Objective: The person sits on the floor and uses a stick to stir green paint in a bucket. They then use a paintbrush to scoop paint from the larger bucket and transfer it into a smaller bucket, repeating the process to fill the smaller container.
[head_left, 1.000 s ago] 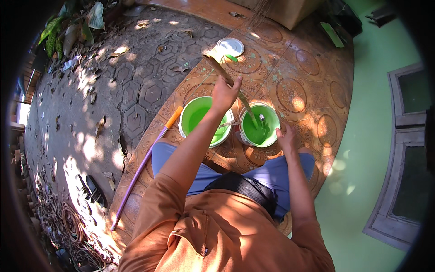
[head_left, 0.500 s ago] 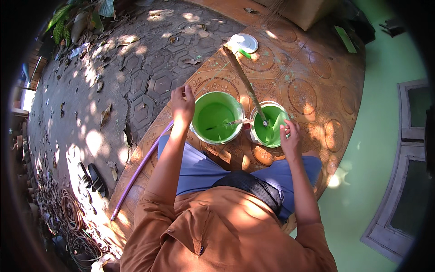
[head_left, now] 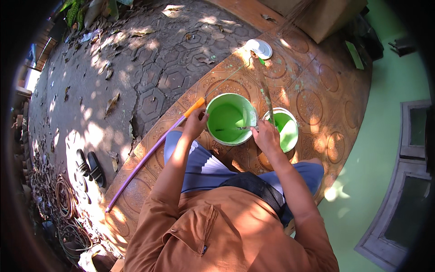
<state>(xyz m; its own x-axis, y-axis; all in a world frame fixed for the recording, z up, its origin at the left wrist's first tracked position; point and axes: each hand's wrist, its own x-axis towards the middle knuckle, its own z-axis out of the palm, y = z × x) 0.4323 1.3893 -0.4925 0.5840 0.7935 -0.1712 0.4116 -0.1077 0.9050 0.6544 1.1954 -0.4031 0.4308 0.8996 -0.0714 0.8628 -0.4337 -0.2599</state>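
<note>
A white-rimmed bucket (head_left: pixel 250 107) holding light green paint stands in front of me. My left hand (head_left: pixel 195 124) is closed at its left rim, fingers curled against the edge. From the right, my right hand (head_left: pixel 267 137) grips the end of a thin paint-stained tool (head_left: pixel 245 128), which reaches over the rim into the paint; its working end is sunk out of sight. Just right of it stands a smaller white bucket (head_left: pixel 297 136) of green paint, partly covered by my right hand. A long wooden stick (head_left: pixel 263 85) leans upright out of that bucket.
A purple pole with an orange end (head_left: pixel 154 149) lies left of my leg. Beyond the buckets sits a round white lid (head_left: pixel 259 48). A cardboard box (head_left: pixel 333 20) stands at the far right, near the green wall (head_left: pixel 358 181). Black sandals (head_left: pixel 96 167) lie on the paving.
My right hand has moved left from the smaller bucket and taken hold of the tool. My left hand has come down to the larger bucket's rim, uncovering the pole's orange end. The view has shifted.
</note>
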